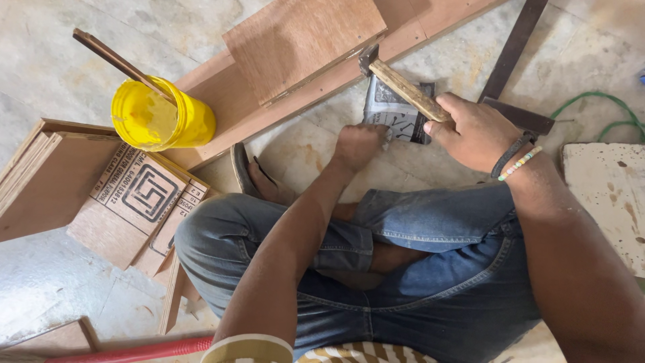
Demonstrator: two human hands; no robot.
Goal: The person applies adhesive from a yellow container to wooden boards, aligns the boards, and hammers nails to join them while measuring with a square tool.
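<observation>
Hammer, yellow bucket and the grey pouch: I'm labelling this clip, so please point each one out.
hammer [410, 91]: head view, on the wooden handle just above the right hand.
yellow bucket [195, 121]: head view, on its outer side wall.
grey pouch [393, 111]: head view, on its printed face under the hammer.

Mottled stone floor [60, 40], daylit, strewn with plywood boards [302, 40], perhaps a worn slab [605, 195] at right.

One head-worn camera looks steeply down, close over the lap and floor [60, 282].
</observation>
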